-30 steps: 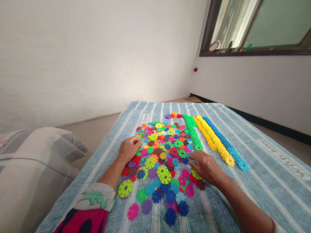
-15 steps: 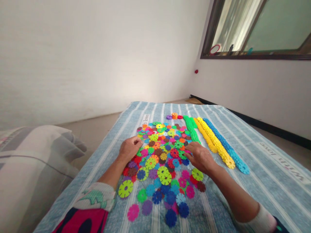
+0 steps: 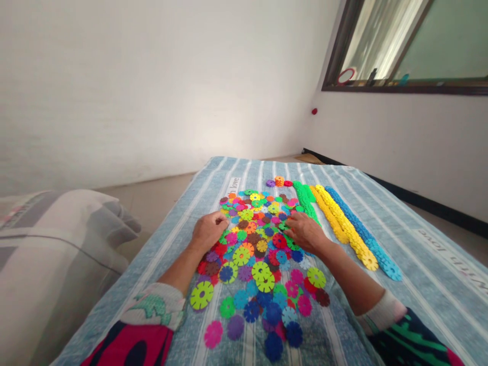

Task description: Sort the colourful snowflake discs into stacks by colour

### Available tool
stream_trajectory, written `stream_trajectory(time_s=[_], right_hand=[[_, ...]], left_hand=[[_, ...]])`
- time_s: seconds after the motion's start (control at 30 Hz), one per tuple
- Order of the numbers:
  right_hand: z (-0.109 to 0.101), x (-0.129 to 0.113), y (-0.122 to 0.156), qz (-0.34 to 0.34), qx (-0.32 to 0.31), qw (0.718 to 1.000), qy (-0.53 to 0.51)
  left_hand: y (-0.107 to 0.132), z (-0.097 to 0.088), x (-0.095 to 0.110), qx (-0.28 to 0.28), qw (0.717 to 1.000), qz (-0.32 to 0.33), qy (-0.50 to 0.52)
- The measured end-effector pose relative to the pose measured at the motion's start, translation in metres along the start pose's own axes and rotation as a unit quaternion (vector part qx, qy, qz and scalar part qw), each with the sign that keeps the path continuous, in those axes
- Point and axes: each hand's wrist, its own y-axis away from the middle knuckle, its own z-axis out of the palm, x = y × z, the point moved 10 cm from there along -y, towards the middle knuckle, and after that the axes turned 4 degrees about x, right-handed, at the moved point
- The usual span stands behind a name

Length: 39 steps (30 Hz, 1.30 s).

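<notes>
A spread of many-coloured plastic snowflake discs (image 3: 259, 254) lies on a blue striped mattress (image 3: 412, 254). My left hand (image 3: 208, 231) rests curled on the pile's left edge, fingertips pinched over discs. My right hand (image 3: 305, 231) reaches into the pile's right side, fingers bent down onto a green disc; what they grip is hidden. To its right lie three long rows of discs: green (image 3: 305, 198), yellow (image 3: 343, 223) and blue (image 3: 366, 236).
A grey pillow (image 3: 57, 259) lies at the left beside the mattress. A few loose discs (image 3: 279, 181) sit at the far end of the pile. White walls stand behind, with a dark-framed window (image 3: 412, 46) at upper right.
My right hand has moved forward and left, from the pile's near right edge up into the discs beside the green row. My left hand has stayed put.
</notes>
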Motion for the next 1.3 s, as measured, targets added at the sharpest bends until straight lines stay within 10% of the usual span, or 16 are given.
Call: stream_trajectory(time_s=[0.6, 1.3], right_hand=[[-0.027, -0.026, 0.055, -0.110, 0.101, 0.985, -0.084], [-0.026, -0.040, 0.039, -0.110, -0.035, 0.990, -0.082]], left_hand=[[-0.001, 0.000, -0.002, 0.006, 1.000, -0.003, -0.003], [0.000, -0.002, 0.003, 0.005, 1.000, 0.008, 0.002]])
